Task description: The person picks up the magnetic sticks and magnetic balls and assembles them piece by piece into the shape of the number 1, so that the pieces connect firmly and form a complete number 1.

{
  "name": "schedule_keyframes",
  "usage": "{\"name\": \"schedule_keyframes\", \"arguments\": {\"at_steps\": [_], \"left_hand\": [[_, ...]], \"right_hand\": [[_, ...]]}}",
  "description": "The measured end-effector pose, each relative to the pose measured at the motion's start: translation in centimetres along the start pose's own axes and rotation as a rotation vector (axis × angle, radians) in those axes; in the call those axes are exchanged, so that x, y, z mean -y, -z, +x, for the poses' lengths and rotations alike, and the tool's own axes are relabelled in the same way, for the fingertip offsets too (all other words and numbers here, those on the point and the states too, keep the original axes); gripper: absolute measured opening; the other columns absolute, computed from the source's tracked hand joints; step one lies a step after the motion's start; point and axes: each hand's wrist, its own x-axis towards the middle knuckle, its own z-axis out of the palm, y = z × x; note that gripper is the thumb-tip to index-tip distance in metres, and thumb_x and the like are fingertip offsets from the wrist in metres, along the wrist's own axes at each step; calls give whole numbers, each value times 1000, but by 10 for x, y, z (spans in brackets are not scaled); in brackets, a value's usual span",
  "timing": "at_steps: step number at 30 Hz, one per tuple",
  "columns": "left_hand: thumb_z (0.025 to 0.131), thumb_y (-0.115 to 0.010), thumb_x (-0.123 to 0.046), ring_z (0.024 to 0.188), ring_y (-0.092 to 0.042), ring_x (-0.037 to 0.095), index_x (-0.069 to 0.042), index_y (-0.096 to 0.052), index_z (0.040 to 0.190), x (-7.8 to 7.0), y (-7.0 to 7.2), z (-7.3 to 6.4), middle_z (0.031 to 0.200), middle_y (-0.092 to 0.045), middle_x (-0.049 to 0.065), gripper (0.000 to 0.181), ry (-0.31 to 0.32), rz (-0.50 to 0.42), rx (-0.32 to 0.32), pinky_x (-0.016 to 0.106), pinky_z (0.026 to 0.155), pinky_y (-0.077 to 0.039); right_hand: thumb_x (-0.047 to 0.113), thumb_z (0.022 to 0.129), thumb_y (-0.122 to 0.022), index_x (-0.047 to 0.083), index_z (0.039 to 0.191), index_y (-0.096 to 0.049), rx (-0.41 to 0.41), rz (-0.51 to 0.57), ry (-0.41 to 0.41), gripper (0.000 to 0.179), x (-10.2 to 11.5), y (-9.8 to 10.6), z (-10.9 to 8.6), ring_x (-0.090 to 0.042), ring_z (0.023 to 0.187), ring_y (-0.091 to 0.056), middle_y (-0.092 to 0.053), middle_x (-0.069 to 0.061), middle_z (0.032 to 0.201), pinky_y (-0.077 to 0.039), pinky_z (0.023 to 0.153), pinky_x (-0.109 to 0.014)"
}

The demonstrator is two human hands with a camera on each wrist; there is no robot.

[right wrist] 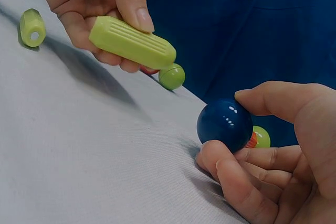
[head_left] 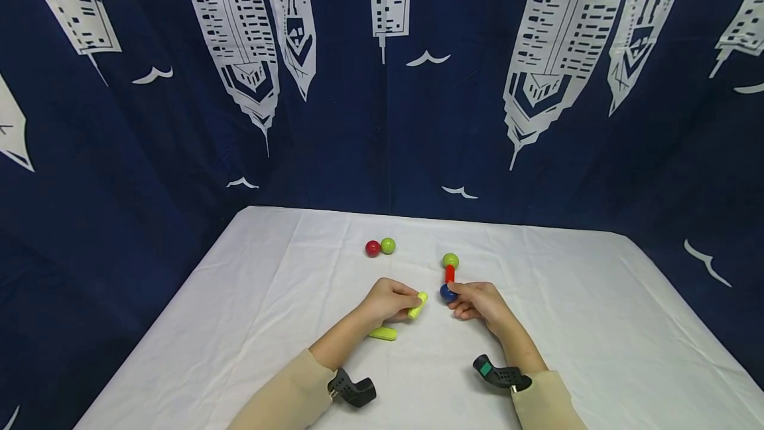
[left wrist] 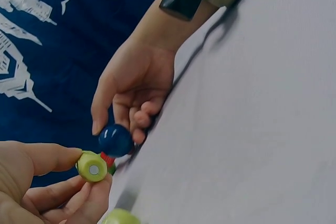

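Note:
My left hand (head_left: 386, 300) pinches a yellow-green magnetic rod (right wrist: 131, 43) between thumb and fingers, held above the white cloth. A round metal disc shows in the end of this rod in the left wrist view. Across from it, my right hand (head_left: 486, 304) grips a blue ball (right wrist: 224, 125) with thumb and fingertips. From the blue ball a red rod (head_left: 449, 274) runs away toward a green ball (head_left: 450, 260), the three joined in a line. A gap separates the yellow-green rod from the blue ball in the head view.
A second yellow-green rod (head_left: 384, 334) lies on the white-covered table (head_left: 239, 324) near the left wrist. Farther back, a red ball (head_left: 373, 248) and another green ball (head_left: 388, 245) sit side by side. A dark blue printed curtain (head_left: 382, 125) hangs behind the table.

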Motion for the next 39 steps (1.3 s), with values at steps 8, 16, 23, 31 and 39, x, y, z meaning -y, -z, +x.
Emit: {"name": "schedule_keyframes", "arguments": {"at_steps": [8, 16, 23, 31, 39], "left_hand": [[83, -73, -1, 63, -59, 9, 7, -72, 95, 0, -20, -3, 75, -64, 5, 14, 23, -61, -21, 26, 61, -57], [86, -69, 0, 68, -59, 11, 8, -69, 99, -2, -36, -5, 79, -62, 6, 15, 52, -105, 1, 31, 66, -58], [86, -69, 2, 71, -63, 13, 9, -68, 98, 0, -48, -5, 82, -64, 8, 15, 72, -129, 0, 32, 68, -58], [84, -71, 1, 71, -65, 13, 9, -67, 96, 2, -54, -3, 79, -66, 8, 14, 79, -156, -14, 31, 67, -58], [84, -74, -2, 68, -64, 10, 6, -68, 93, 0, -54, 1, 78, -65, 6, 13, 78, -137, -16, 28, 66, -57]], "right_hand": [[23, 92, -65, -12, 100, -63, -7, 6, -2, 36, -2, 0, 1, -7, 51, -58, -67, -6, 68, -51, 50, -19], [24, 93, -65, -12, 105, -63, -7, -1, -12, 38, -1, 1, -1, -7, 51, -59, -68, -5, 68, -51, 51, -19], [22, 93, -64, -15, 107, -61, 7, 4, 3, 40, -3, 2, -1, -6, 51, -59, -67, -5, 68, -51, 51, -18], [23, 92, -65, -11, 99, -65, -5, -4, -10, 35, -4, 0, 0, -7, 50, -57, -66, -4, 66, -51, 51, -18], [21, 94, -64, -13, 101, -64, 10, -4, -7, 35, 4, 1, -3, -8, 51, -58, -65, -4, 65, -51, 51, -19]]}}
